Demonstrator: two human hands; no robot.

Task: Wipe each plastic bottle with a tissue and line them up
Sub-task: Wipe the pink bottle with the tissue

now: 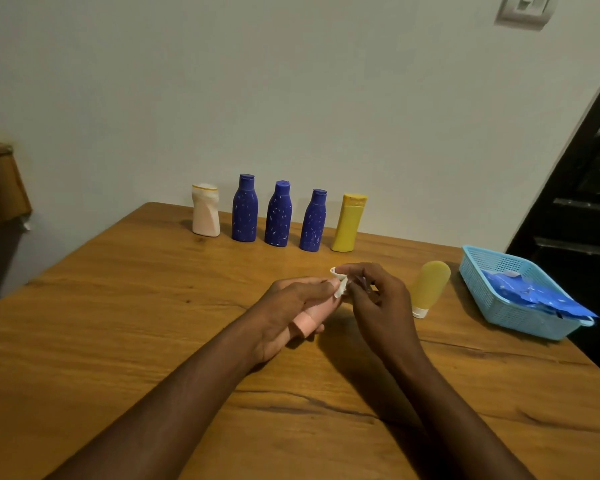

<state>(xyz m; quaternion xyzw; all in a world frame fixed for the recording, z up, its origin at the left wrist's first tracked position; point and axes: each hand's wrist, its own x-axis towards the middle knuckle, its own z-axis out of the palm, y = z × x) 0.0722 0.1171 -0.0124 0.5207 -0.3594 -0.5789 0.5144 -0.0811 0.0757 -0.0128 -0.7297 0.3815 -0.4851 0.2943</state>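
The left hand [291, 306] grips a pink bottle [312, 318] just above the middle of the table [118, 323], fingers curled round it, its far end pointing toward the right hand [378, 306]. The right hand pinches a crumpled white tissue [340, 284] between thumb and fingertips, and the tissue touches the bottle's far end. The two hands sit just beside each other with the tissue between them.

Far behind them, along the wall edge of the table, five bottles stand upright in a line, apart from each other. From left to right they are a white bottle [205, 211], a tall blue bottle [245, 211], a middle blue bottle [278, 216], a short blue bottle [313, 223] and a yellow bottle [349, 223].

Just right of the right hand a yellow tube [428, 287] lies on the table, with its white cap at the near end. Farther right, at the table's edge, a light blue basket [478, 271] holds crumpled blue wrappers [534, 296].
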